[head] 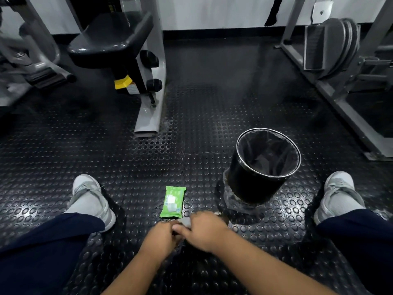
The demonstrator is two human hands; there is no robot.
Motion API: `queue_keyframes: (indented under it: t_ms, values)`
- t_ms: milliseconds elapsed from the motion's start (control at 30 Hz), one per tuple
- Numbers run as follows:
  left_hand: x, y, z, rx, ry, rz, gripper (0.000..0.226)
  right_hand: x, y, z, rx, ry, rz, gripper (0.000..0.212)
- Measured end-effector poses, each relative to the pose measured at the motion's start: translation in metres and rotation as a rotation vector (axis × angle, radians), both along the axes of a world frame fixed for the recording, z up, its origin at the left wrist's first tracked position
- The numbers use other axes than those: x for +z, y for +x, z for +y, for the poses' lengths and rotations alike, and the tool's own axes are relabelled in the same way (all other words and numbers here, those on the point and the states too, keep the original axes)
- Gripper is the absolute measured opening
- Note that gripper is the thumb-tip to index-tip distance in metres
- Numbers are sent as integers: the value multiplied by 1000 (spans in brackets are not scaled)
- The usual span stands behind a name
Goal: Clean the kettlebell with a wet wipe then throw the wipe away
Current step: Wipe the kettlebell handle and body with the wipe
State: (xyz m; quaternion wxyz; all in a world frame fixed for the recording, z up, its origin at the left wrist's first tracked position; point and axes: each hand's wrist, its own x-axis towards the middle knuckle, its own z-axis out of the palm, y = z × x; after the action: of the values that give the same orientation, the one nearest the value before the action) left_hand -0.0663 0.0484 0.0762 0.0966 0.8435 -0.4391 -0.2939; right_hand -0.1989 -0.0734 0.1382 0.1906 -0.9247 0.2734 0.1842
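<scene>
My two hands meet low in the middle of the view, between my spread legs. My right hand [205,231] presses a small white wet wipe [185,222] with its fingers closed on it. My left hand [159,238] curls around a dark kettlebell [180,243], which is almost wholly hidden under both hands. A green pack of wet wipes [172,202] lies flat on the floor just beyond my hands. A black bin [251,184] with a clear liner stands to the right of the pack, open at the top.
I sit on a black studded rubber floor [148,167]. My grey shoes [91,199] [338,194] flank the work spot. A gym machine with a black seat [114,39] stands at the back left, a grey metal frame [340,99] with weight plates at the back right.
</scene>
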Motion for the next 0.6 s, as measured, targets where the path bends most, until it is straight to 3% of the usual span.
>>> queue_keyframes:
  t_ms: [133,267,333,433,533,600]
  values:
    - [0,2,2,28,-11,64,25,-6,14,25,77,14,-47,77]
    - [0,-1,2,-22,-25,-44,7,-10,-12,4,28,121,-118,79]
    - [1,-4,2,-32,-52,-68,20,-9,-23,-13,-39,120,-92,79]
    - [5,-5,2,-8,-25,-49,33,-3,-20,-24,-111,74,-13,90]
    - [8,-6,4,33,-21,8,14,0,5,0,-26,36,1,102]
    - [7,-5,5,70,-23,35,20,2,17,16,33,26,0,100]
